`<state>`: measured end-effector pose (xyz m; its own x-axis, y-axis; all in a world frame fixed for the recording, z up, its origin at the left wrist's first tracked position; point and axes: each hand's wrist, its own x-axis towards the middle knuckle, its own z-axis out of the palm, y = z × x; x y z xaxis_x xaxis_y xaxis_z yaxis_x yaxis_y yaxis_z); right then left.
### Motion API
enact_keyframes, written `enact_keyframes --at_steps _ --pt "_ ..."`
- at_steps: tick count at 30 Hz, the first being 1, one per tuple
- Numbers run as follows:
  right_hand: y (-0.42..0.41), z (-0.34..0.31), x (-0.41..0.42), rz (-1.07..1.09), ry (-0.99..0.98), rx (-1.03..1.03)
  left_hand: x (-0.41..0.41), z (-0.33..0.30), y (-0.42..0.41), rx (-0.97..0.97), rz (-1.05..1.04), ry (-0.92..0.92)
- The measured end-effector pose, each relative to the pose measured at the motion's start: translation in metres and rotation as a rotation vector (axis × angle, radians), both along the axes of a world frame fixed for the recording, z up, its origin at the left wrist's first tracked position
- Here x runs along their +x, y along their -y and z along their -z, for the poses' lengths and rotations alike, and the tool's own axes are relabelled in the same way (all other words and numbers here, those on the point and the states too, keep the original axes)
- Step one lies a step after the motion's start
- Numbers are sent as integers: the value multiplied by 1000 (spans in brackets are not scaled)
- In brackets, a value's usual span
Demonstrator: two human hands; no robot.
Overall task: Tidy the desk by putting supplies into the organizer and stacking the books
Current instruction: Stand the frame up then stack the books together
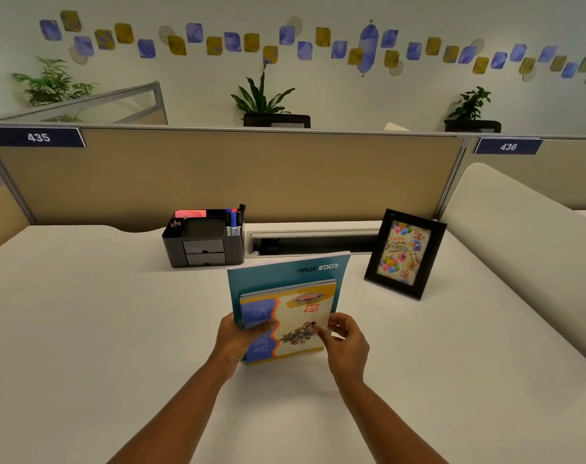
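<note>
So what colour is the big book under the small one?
Teal, with dark "PAGE EDGE" lettering, in the head view: big book.

Desk (84, 313) left open; organizer (203, 241), photo frame (405, 254) flank far edge.

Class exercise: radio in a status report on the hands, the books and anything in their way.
Left hand grips book stack's left edge; right hand pinches right edge. Yellow book on teal book. Organizer stocked. Photo frame stands clear.
</note>
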<state>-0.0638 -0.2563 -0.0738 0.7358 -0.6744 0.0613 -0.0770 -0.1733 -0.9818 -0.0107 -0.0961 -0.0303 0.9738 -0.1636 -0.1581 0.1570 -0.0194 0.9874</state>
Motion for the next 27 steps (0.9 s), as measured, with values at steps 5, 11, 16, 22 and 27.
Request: enact_keyframes --at_steps 5,11,16,22,27 --pt "-4 1 -1 -27 -17 0 0 2 4 -6 11 -20" --pt "3 0 0 -59 1 4 2 3 5 -86 -28 -8" --pt "15 0 4 -11 -80 -97 7 10 3 -104 -32 -16" --pt "23 -11 0 -402 -103 163 11 15 2 -116 -18 -108" --pt "21 -5 8 -402 -94 225 27 14 3 -63 -51 -280"
